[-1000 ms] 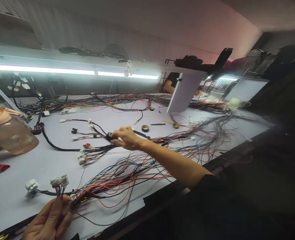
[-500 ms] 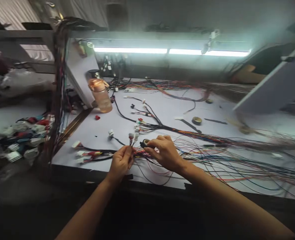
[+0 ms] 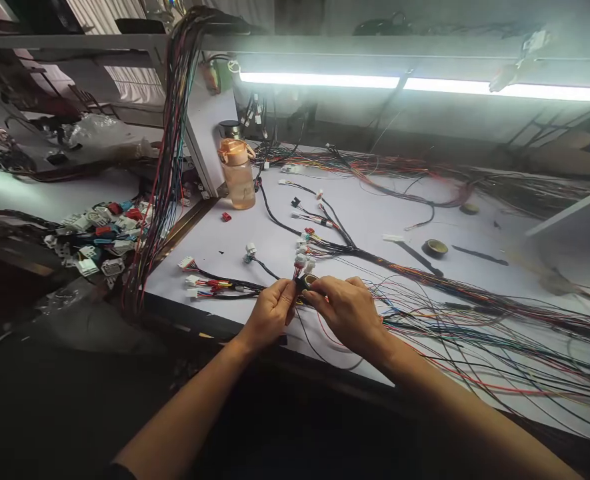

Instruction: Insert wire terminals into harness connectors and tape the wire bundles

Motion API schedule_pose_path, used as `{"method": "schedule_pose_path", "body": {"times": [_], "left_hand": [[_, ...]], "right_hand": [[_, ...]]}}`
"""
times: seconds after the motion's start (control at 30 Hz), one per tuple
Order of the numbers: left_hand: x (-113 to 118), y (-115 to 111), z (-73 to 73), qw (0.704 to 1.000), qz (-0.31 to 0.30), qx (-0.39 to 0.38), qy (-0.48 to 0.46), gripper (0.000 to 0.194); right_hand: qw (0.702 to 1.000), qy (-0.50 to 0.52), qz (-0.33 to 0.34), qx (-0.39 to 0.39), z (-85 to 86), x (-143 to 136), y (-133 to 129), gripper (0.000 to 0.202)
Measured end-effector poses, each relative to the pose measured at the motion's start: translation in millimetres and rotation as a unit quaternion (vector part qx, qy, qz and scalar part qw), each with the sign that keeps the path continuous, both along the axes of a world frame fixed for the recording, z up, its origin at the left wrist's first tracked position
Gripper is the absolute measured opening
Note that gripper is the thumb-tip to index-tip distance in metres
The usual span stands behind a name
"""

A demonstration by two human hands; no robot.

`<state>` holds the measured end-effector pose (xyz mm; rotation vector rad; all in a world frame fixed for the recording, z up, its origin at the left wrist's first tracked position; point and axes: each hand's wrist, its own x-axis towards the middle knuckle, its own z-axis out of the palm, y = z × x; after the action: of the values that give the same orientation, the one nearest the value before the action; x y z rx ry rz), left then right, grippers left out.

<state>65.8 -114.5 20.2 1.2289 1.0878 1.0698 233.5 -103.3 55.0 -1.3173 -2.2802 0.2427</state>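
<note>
Near the table's front edge, my left hand (image 3: 273, 308) pinches a small bunch of wires that ends in white connectors (image 3: 302, 262). Touching those wires from the right is a roll of black tape (image 3: 311, 281), gripped in the fingers of my right hand (image 3: 349, 308). The roll is partly covered by the fingers. Black-wrapped branches with white connectors (image 3: 193, 281) lie to the left of my hands. Loose coloured wires (image 3: 425, 320) spread out to the right. Behind the hands runs a wrapped harness (image 3: 375, 257) with several branches.
A peach bottle (image 3: 238, 175) stands at the back left, with a red connector (image 3: 226, 217) before it. Another tape roll (image 3: 435, 248) lies right of centre. Hanging wires (image 3: 172, 133) and a connector pile (image 3: 105, 233) are at the left. A slanted panel (image 3: 575, 208) is at the right.
The view has shifted, so the scene sits further right and the picture is sharper. My right hand has brought the tape roll against the wires just above my left fingers.
</note>
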Motion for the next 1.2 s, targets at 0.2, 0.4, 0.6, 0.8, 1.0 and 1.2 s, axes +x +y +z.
{"method": "schedule_pose_path", "body": {"times": [0.2,0.4,0.6,0.8,1.0,1.2], "left_hand": [[-1,-5,1.5,1.0,-0.015,0.024,0.002,0.04],[2,-4,-2.4,0.998,-0.012,0.044,0.049,0.041],[-5,-4,3.9,0.998,-0.046,0.034,0.018,0.054],[-6,-1,2.9,0.995,-0.037,0.075,0.061,0.046],[-2,1,-1.1,0.995,0.003,0.069,0.075,0.049],[-1,-1,-0.8,0.994,-0.001,0.077,0.081,0.045]], "right_hand": [[1.0,-0.012,-0.009,0.022,-2.0,0,-2,0.029],[1.0,-0.011,-0.007,0.024,-4.8,-2,-5,0.031],[1.0,-0.005,-0.018,0.022,-9.7,-5,-3,0.026],[0.999,-0.003,-0.013,0.034,-14.6,-5,1,0.027],[1.0,0.012,0.006,-0.008,-12.6,-3,2,0.027],[0.996,0.038,0.045,-0.067,-4.6,6,9,0.024]]}}
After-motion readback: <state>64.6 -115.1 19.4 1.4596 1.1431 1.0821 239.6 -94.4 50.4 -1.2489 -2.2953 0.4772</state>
